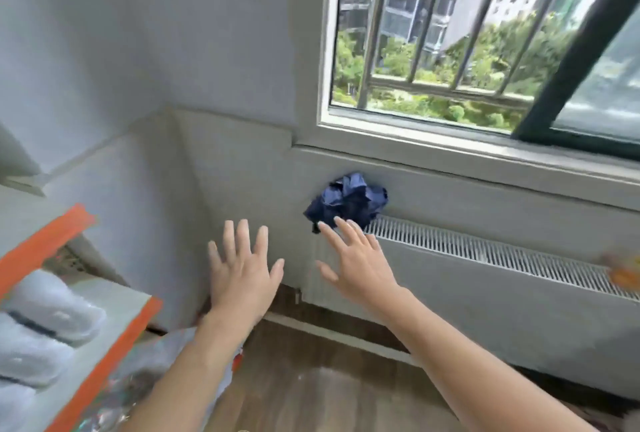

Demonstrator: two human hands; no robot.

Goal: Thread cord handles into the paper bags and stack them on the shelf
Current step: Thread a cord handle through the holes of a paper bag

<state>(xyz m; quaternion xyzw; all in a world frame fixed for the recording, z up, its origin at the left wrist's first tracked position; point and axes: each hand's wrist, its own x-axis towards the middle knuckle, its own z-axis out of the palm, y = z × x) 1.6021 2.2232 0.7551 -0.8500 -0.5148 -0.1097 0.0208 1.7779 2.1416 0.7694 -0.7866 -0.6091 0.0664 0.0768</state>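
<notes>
Hands, left hand and right hand, are held spread and empty, apart, beside the shelf. No bag is seen; one must likely be fetched next.

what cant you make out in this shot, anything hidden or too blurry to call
Head view, the only one:
- Paper bags and cord handles: none can be made out.
- Orange-edged shelf: cut off by the left edge; the white wrapped bundles on it are too blurred to identify.
- Orange thing on the radiator: blurred and cut by the right edge.
- Dark blue crumpled thing: lower part hidden behind the right hand; material unclear.
</notes>
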